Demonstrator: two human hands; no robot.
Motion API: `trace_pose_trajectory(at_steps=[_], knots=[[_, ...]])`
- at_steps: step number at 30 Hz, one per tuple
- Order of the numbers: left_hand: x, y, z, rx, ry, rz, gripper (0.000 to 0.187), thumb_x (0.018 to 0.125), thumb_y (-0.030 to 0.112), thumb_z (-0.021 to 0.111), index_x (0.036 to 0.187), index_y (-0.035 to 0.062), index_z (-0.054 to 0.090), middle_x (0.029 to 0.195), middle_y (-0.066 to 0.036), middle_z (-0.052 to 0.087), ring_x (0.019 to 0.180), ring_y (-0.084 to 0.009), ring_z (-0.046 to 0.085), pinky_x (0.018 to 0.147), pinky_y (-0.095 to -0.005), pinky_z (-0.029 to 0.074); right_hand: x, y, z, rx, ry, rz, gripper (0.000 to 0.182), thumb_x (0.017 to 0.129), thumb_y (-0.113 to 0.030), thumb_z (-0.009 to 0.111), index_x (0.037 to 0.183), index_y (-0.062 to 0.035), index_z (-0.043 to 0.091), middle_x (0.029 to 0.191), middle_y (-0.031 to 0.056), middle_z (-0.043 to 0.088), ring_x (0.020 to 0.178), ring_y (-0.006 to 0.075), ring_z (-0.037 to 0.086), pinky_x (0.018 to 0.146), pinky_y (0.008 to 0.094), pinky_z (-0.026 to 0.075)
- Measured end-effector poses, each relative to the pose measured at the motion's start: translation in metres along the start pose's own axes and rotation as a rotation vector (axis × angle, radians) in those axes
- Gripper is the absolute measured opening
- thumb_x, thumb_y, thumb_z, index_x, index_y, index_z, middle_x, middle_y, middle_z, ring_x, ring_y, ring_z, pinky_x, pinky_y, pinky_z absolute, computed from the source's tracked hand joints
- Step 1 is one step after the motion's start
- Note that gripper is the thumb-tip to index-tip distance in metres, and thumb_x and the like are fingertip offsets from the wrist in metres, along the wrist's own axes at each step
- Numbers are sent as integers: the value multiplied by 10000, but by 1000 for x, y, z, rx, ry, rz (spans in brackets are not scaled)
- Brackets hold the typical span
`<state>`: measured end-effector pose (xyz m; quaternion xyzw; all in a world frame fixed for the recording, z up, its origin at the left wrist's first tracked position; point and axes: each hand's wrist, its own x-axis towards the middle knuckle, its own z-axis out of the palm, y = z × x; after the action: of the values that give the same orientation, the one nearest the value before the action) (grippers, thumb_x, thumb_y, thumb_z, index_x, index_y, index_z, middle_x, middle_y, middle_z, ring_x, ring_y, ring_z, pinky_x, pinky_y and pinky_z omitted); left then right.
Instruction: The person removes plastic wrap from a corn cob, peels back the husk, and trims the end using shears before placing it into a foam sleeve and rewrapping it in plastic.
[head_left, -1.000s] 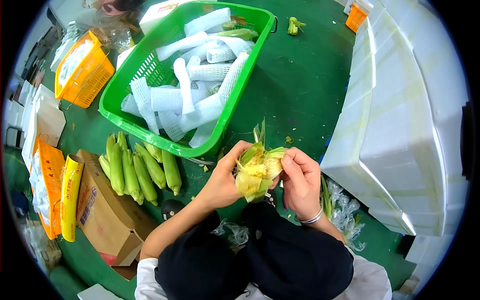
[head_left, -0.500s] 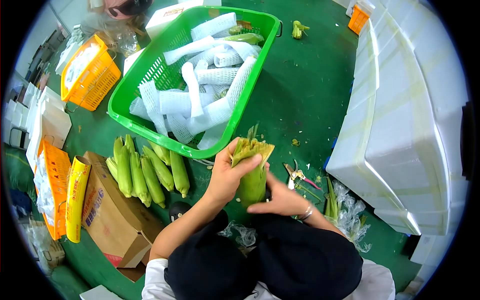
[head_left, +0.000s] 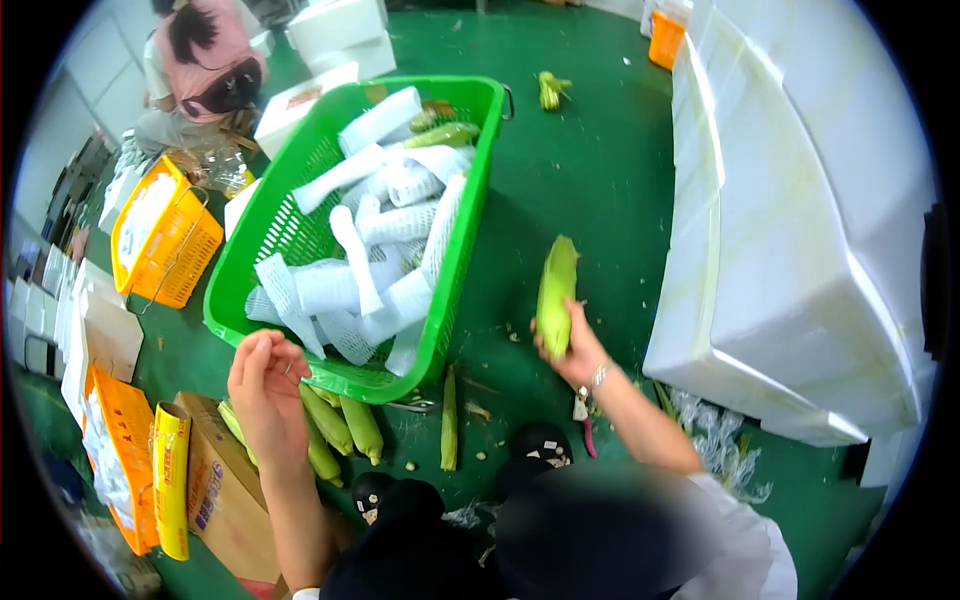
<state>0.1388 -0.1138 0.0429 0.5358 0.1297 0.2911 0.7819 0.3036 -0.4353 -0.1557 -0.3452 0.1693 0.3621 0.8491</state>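
Observation:
My right hand (head_left: 572,352) grips the lower end of an ear of corn (head_left: 557,290), held upright over the floor to the right of the green basket. The ear is pale green. My left hand (head_left: 268,385) is raised at the basket's near left corner, fingers loosely bent and nothing seen in them. Several ears of corn in husk (head_left: 335,425) lie below it, partly hidden by that hand and arm. The green basket (head_left: 345,380) holds ears in white foam net sleeves (head_left: 400,222). A strip of husk (head_left: 449,420) lies on the floor between my hands.
Pruning shears (head_left: 586,425) lie by my right wrist, partly covered. Stacked white foam boxes (head_left: 780,260) line the right side. At left are orange baskets (head_left: 175,250), a yellow roll (head_left: 172,480) and a cardboard box (head_left: 225,500). A person in pink (head_left: 200,60) sits at the back left.
Both hands were around the ear of corn; now only my right hand holds it, farther forward and right. My left hand has moved left. A husk strip now shows on the floor.

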Motion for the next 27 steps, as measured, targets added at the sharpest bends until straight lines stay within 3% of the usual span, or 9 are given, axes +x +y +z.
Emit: trace_pose_trajectory(at_steps=[7,11,15,16,17,18,21,24,27], knots=[[-17,-2,-32,297,65,-187,103,909,76,546,914,-17,590,784,-75,609,679,-137,591,618,-260,485,86,-5,-63,-337,65,-212,389,849,-201,615,1176,-69,451,962,67,569,741,179,568,575,315,479],[-15,16,-56,421,145,-185,98,908,70,546,914,-16,592,758,-76,620,650,-134,589,611,-260,482,118,21,-87,-689,383,-419,502,762,-124,693,1160,-4,412,1025,122,567,894,212,587,729,340,516],[-3,28,-59,589,162,-183,95,898,52,549,928,-24,596,775,-87,640,655,-128,589,623,-256,475,230,-55,-67,-789,432,-561,544,687,-52,749,1104,19,406,1016,151,575,890,239,588,764,357,515],[2,29,-57,590,180,-176,95,898,52,549,928,-24,596,775,-87,640,655,-128,589,623,-256,475,250,-90,-39,-688,352,-647,554,687,-40,748,1114,18,401,990,140,574,859,231,584,726,367,517],[7,30,-54,645,123,-178,91,906,54,536,938,-16,583,784,-80,632,669,-125,586,625,-252,474,293,-119,-33,-917,557,-1069,591,702,-11,724,1188,20,390,1032,137,569,861,226,587,732,350,517],[12,33,-51,702,68,-182,87,914,56,524,948,-8,571,793,-73,625,684,-123,583,626,-248,474,308,-162,-18,-782,238,-946,640,719,8,701,1270,13,375,1127,139,553,899,232,594,788,317,508],[22,29,-50,724,-6,-171,117,886,14,550,996,-14,578,834,-70,639,726,-126,600,667,-250,484,281,-186,82,-813,320,-1096,550,763,15,645,1265,2,421,1161,143,550,920,223,596,816,288,497],[30,16,-48,895,-102,-81,155,867,9,572,1021,-7,581,886,-66,640,785,-128,608,690,-257,490,200,-169,180,-1029,116,-1381,276,821,-15,550,1097,-1,534,1056,100,608,908,176,610,753,297,504],[46,6,-38,1135,-390,19,231,829,40,617,1053,-3,578,914,-87,625,869,-196,622,731,-309,497,128,-131,264,-1541,-69,-1759,278,726,-59,631,993,-16,569,967,145,604,894,278,576,837,375,459]])
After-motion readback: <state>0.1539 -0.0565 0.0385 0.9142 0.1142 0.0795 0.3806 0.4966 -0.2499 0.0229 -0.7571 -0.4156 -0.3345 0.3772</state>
